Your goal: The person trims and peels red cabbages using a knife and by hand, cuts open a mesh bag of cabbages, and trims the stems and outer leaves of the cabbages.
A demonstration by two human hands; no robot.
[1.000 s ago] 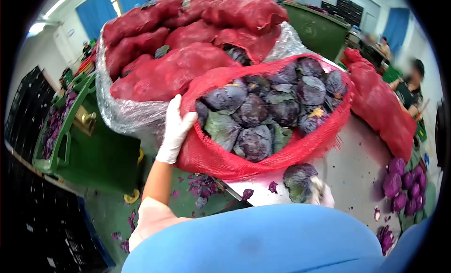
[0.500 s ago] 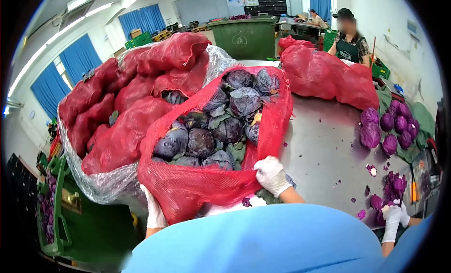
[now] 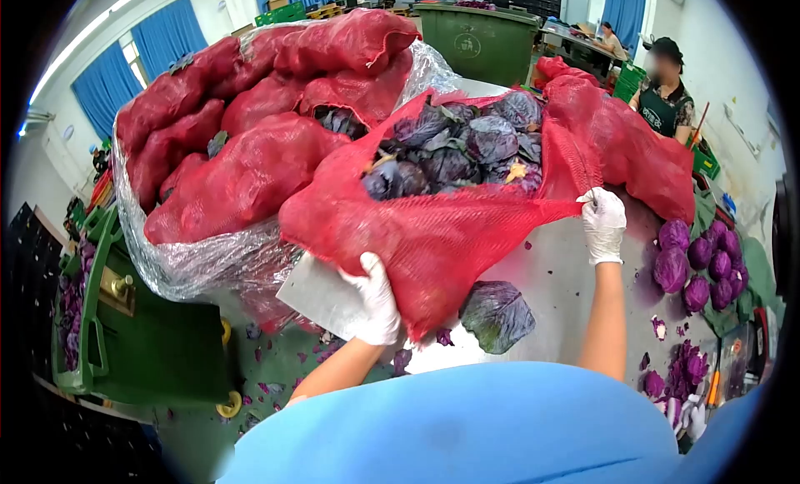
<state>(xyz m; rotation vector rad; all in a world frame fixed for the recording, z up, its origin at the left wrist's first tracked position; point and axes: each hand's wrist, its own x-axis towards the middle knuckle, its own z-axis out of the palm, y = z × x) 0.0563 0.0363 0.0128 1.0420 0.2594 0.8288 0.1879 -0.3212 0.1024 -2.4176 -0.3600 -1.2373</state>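
Right grip (image 3: 603,226) is clamped on a drawn-out rim of the sack (image 3: 396,234), which lies leftward and ahead on the counter (image 3: 546,276), long axis slanting near-left to far-right, with the left grip (image 3: 377,305), closed or not I cannot tell, at its near lower side

No words, numbers or brands can be read. The large green bin (image 3: 508,59) at the back bears a pale round emblem (image 3: 467,45), a ring around a small pictogram. The co-worker's dark apron (image 3: 660,124) carries light lettering, too small to make out.
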